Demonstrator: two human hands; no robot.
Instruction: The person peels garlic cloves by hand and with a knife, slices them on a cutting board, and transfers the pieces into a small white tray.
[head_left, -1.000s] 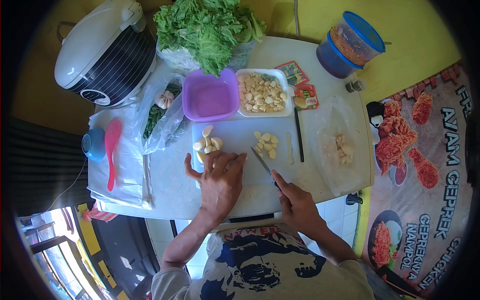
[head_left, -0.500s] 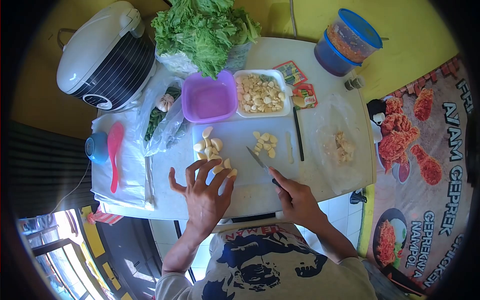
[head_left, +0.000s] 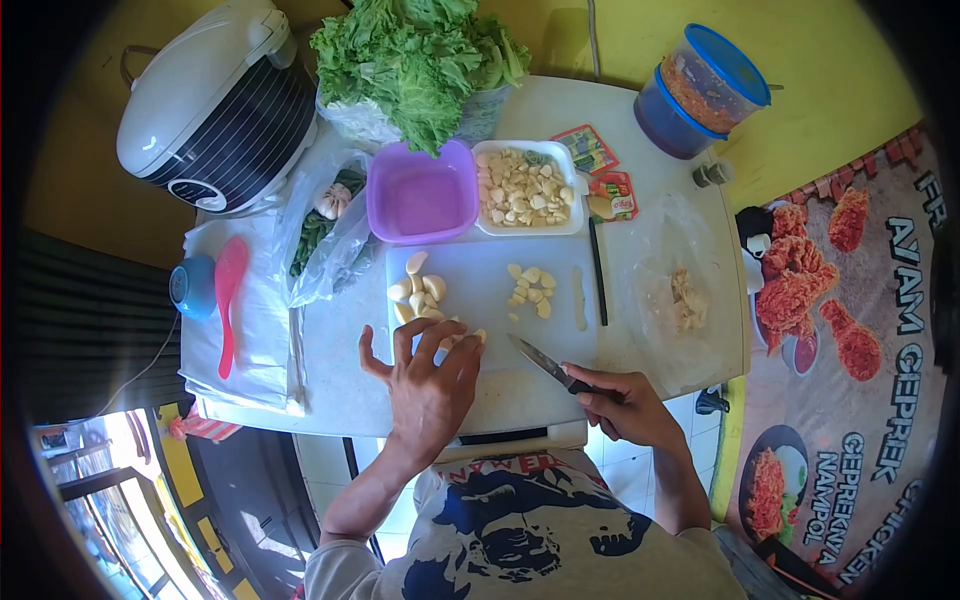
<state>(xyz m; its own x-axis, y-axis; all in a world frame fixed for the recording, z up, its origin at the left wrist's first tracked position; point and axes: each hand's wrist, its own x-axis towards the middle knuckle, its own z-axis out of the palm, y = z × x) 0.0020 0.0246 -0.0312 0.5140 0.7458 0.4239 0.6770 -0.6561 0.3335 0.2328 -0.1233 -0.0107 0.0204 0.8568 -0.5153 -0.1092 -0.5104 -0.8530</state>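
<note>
My right hand [head_left: 628, 405] is closed around the dark handle of a small knife [head_left: 545, 362], its blade pointing up and left over the front of the white cutting board [head_left: 490, 262]. My left hand [head_left: 430, 392] bends over the near end of a pile of peeled garlic cloves [head_left: 418, 292]. Its thumb and forefinger come together at a garlic clove [head_left: 481, 336], while the little finger sticks out to the side; the fingers partly hide other cloves. Cut garlic pieces [head_left: 532, 288] lie in a small group on the board's right half.
Behind the board stand a purple tub [head_left: 422, 195] and a white tray of garlic [head_left: 530, 228]. A black stick [head_left: 598, 270] lies right of the board, near a plastic bag with peelings [head_left: 685, 300]. A rice cooker [head_left: 225, 110], lettuce [head_left: 415, 75] and pink rice spoon [head_left: 230, 300] are further left.
My left hand has moved slightly right, and its spread fingers have drawn in around a clove. My right hand has shifted right and down with the knife, away from the cut pieces.
</note>
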